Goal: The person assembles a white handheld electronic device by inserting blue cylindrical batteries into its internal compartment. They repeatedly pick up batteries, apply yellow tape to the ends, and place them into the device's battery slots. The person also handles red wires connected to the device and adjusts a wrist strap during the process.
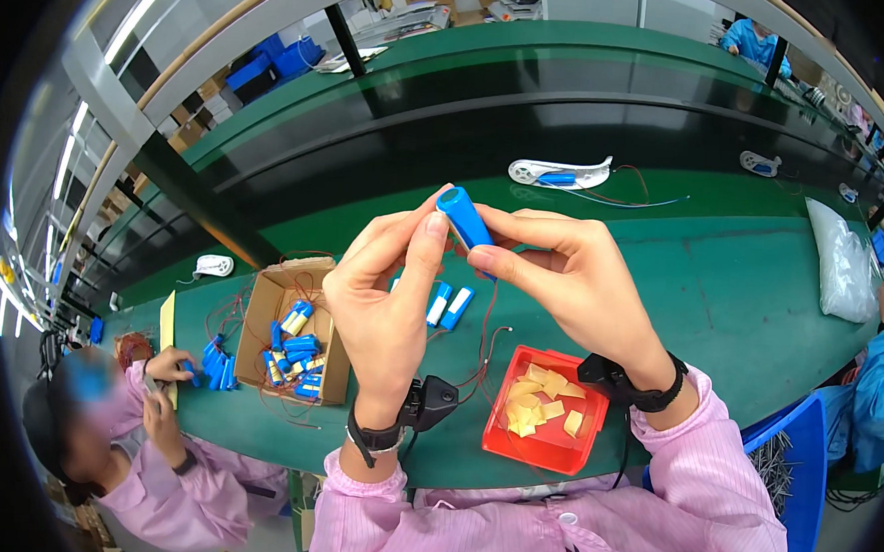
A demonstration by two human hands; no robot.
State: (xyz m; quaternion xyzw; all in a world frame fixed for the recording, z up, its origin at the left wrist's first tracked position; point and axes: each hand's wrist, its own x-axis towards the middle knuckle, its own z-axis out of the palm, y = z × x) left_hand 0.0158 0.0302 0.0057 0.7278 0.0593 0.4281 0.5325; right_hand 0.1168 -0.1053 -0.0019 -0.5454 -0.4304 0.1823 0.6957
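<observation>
Both my hands are raised over the green table, pinching one blue cylindrical battery cell (467, 220) between them. My left hand (381, 293) grips its left side with thumb and index finger. My right hand (572, 273) holds its right, lower side between thumb and fingers. A dark red wire hangs below the cell. Beneath, several blue batteries (455, 308) with pale strips lie on the table. An open cardboard box (257, 338) of wired blue batteries stands left of my left hand. Below my right hand sits a red tray (523, 454) with yellowish pieces (530, 409).
A white plastic housing (559, 172) with a blue battery and wires lies on the far strip. At right are a clear plastic bag (841, 259) and a blue bin (800, 495) of metal parts. A co-worker in pink (186, 492) handles batteries at left; another in blue (881, 389) sits at right.
</observation>
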